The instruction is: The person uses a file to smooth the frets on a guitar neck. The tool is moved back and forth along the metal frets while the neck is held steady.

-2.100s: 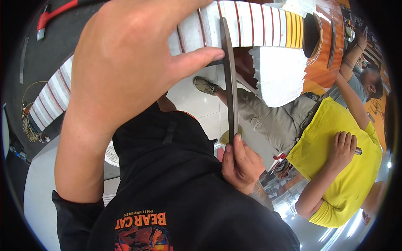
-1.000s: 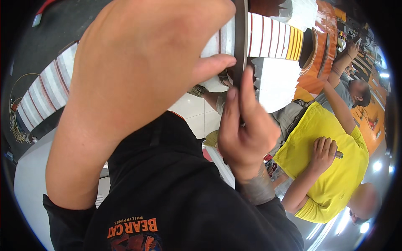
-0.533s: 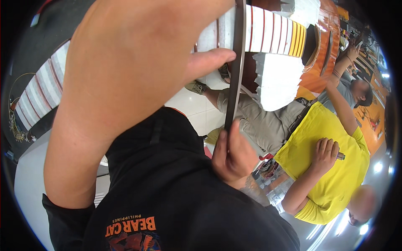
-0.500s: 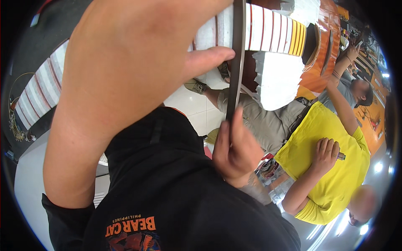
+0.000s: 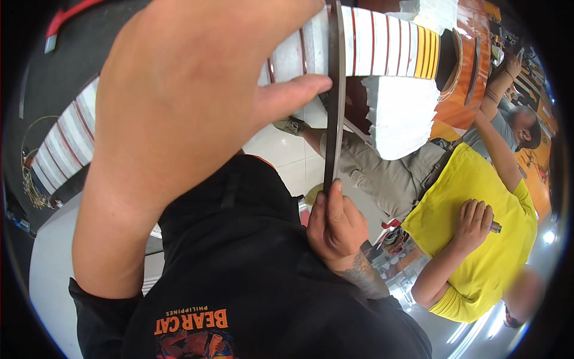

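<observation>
A long, flat, dark metal file (image 5: pixel 335 131) lies across the neck of an acoustic guitar. My left hand (image 5: pixel 179 102) looms large over the neck, its thumb against the file's side and its fingers at the file's far end, partly cut off by the top edge. Around the file's near end, my right hand (image 5: pixel 339 230) is closed, thumb along the top. White tape masks the fretboard (image 5: pixel 379 45), leaving the reddish-brown frets bare, with yellow tape (image 5: pixel 426 54) nearest the soundhole. White paper (image 5: pixel 400 116) covers part of the glossy orange-brown body (image 5: pixel 463 107).
Close on the right stands a person in a yellow shirt (image 5: pixel 478 221), a small cylindrical thing in one hand. Beyond is another person in grey (image 5: pixel 508 128) near an orange bench. Loose strings (image 5: pixel 33 179) hang at the headstock end. A red-handled tool (image 5: pixel 60 24) lies upper left.
My right hand and the file's near end have drawn closer to my body. The file has shifted slightly left along the neck. Both hands keep their hold.
</observation>
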`<state>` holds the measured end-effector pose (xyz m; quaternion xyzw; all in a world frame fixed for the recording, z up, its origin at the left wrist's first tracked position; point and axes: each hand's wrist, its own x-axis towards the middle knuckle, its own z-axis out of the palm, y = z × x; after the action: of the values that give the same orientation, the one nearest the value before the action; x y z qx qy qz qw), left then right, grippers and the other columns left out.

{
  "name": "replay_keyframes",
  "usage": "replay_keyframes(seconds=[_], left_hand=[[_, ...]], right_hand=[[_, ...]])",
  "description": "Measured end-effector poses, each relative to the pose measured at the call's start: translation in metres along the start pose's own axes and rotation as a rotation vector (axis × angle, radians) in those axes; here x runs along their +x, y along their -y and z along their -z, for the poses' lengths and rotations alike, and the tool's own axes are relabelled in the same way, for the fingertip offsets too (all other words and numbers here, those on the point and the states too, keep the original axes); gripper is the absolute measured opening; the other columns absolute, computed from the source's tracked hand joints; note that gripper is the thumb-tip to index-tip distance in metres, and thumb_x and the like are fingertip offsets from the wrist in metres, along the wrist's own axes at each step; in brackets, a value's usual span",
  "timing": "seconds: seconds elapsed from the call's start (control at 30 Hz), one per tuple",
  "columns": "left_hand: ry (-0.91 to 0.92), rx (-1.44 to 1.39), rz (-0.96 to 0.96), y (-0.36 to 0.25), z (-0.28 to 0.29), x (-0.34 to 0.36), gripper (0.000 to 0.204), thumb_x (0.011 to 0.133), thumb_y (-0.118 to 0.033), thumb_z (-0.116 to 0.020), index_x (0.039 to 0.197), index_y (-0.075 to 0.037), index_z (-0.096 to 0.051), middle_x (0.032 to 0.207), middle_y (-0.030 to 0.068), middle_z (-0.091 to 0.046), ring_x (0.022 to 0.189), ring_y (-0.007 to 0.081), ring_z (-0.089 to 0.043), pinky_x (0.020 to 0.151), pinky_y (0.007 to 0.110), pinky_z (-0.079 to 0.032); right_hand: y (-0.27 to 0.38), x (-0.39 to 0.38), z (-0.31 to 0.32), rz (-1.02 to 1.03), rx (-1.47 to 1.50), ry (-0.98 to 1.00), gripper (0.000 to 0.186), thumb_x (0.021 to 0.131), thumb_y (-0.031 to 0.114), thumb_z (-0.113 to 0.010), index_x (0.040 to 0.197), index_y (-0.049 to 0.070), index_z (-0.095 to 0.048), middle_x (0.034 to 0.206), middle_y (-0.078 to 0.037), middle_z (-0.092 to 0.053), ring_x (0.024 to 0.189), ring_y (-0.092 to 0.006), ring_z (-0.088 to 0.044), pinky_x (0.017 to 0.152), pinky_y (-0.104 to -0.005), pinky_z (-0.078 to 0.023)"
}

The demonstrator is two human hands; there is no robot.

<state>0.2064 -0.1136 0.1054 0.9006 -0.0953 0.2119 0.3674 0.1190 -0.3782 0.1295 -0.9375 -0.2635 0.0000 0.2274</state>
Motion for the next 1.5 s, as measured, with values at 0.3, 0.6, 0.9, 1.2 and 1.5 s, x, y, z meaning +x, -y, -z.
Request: replay_keyframes(seconds=[0.3,0.6,0.9,1.2,1.5], left_hand=[[0.064,0.027,0.027,0.002,0.002,0.004,0.051,0.067,-0.019,-0.094,0.113,-0.004,-0.076,0.109,0.0109,-0.077,0.098,0.0290,-0.074,0.087,0.036,-0.059],[0.107,0.007,-0.039,0.001,0.000,0.008,0.052,0.068,-0.018,-0.095,0.114,-0.002,-0.075,0.111,0.0120,-0.077,0.100,0.0273,-0.075,0.088,0.034,-0.058],[0.143,0.073,-0.035,0.000,0.004,0.005,0.056,0.068,-0.021,-0.097,0.117,-0.003,-0.076,0.110,0.0101,-0.078,0.097,0.0217,-0.076,0.088,0.031,-0.057],[0.145,0.108,-0.018,0.000,0.007,0.004,0.055,0.069,-0.023,-0.097,0.117,-0.004,-0.077,0.110,0.0096,-0.079,0.097,0.0210,-0.076,0.088,0.030,-0.057],[0.044,0.065,-0.042,-0.003,-0.001,0.005,0.056,0.067,-0.020,-0.097,0.116,-0.002,-0.076,0.109,0.0119,-0.078,0.098,0.0232,-0.076,0.089,0.032,-0.057]], right_hand=[[0.020,0.080,0.007,-0.052,0.020,0.038,0.047,0.086,-0.007,-0.074,0.133,-0.002,-0.068,0.068,-0.012,-0.063,0.052,-0.0204,-0.057,0.055,-0.0308,-0.049],[0.003,-0.023,0.030,-0.093,0.086,0.037,0.052,0.078,-0.011,-0.077,0.130,-0.006,-0.068,0.065,-0.006,-0.059,0.049,-0.0182,-0.055,0.047,-0.0313,-0.044],[0.004,-0.031,0.034,-0.063,0.185,0.084,0.060,0.077,-0.010,-0.078,0.135,-0.002,-0.066,0.071,-0.005,-0.064,0.051,-0.0180,-0.055,0.048,-0.0308,-0.045],[0.005,-0.035,0.030,-0.053,0.175,0.070,0.060,0.076,-0.008,-0.079,0.134,0.000,-0.068,0.070,-0.004,-0.062,0.050,-0.0175,-0.054,0.047,-0.0300,-0.044],[0.012,0.081,0.000,0.012,0.071,0.013,0.053,0.083,-0.006,-0.077,0.134,0.001,-0.069,0.063,-0.004,-0.048,0.048,-0.0191,-0.048,0.047,-0.0347,-0.042]])
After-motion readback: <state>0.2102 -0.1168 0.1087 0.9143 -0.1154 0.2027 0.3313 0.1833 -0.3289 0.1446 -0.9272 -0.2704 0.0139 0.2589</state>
